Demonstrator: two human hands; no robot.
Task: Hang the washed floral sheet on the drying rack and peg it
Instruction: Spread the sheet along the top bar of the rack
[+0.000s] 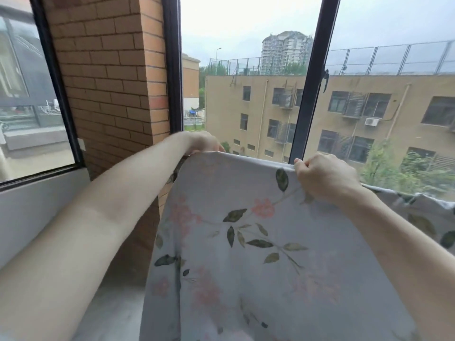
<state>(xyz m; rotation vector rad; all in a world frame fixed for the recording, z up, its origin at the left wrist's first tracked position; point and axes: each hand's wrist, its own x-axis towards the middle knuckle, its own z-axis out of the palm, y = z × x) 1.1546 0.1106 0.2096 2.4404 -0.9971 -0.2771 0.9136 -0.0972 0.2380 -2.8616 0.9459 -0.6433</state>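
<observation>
At one sheet (258,242): two hands' grip.

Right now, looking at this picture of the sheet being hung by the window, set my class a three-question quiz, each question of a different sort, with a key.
1. True or false: both hands grip the top edge of the floral sheet.
2. Which stands behind the left hand? A) a brick pillar and black window frame B) a wooden door C) a curtain
3. Fill in: no ___ are visible on the sheet's edge.

Key: 1 true, the right hand pinches the edge too. 2 A, the brick pillar. 3 pegs.
</observation>
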